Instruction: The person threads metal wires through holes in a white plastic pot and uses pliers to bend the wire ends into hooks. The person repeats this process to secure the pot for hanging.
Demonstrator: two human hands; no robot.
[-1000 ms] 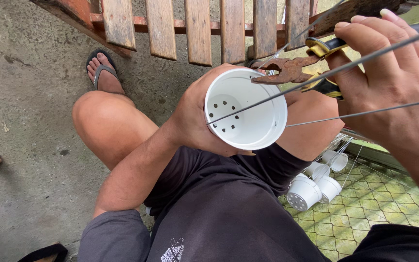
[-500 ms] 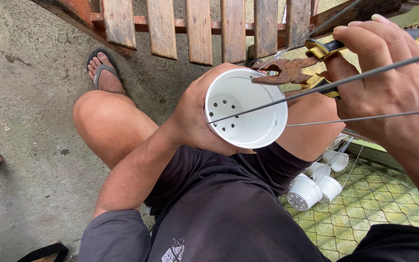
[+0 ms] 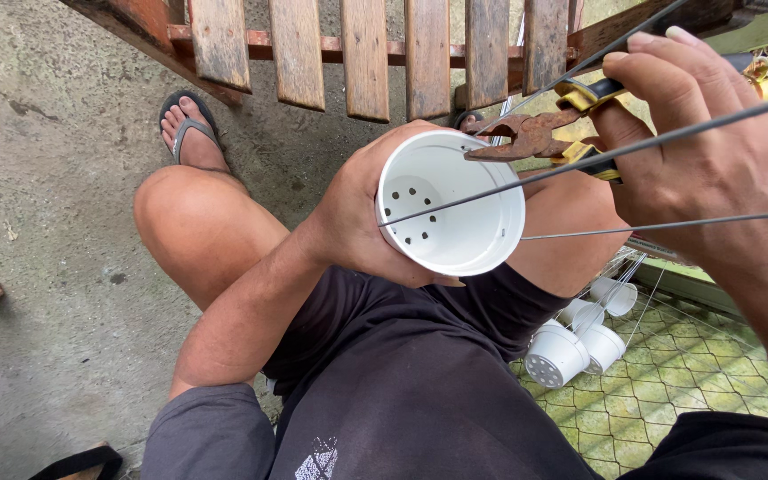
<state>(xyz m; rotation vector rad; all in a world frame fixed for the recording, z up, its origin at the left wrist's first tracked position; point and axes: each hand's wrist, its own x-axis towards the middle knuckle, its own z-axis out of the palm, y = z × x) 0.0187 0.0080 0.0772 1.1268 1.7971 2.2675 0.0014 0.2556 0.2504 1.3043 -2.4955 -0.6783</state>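
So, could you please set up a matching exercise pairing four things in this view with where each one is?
Things:
1. white pot
2. rusty pliers
3. spare white pots
4. sandal

Places:
A. on the wire mesh, lower right
B. held in the left hand
C. on the foot, on the concrete
D. held in the right hand

Pairs: 1-B, 2-D, 3-A, 4-C

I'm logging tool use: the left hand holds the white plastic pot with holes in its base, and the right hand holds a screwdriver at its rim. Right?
Not quite. In the head view the right hand holds rusty pliers with yellow handles, not a screwdriver, at the rim. The left hand does hold the white plastic pot with holes in its base.
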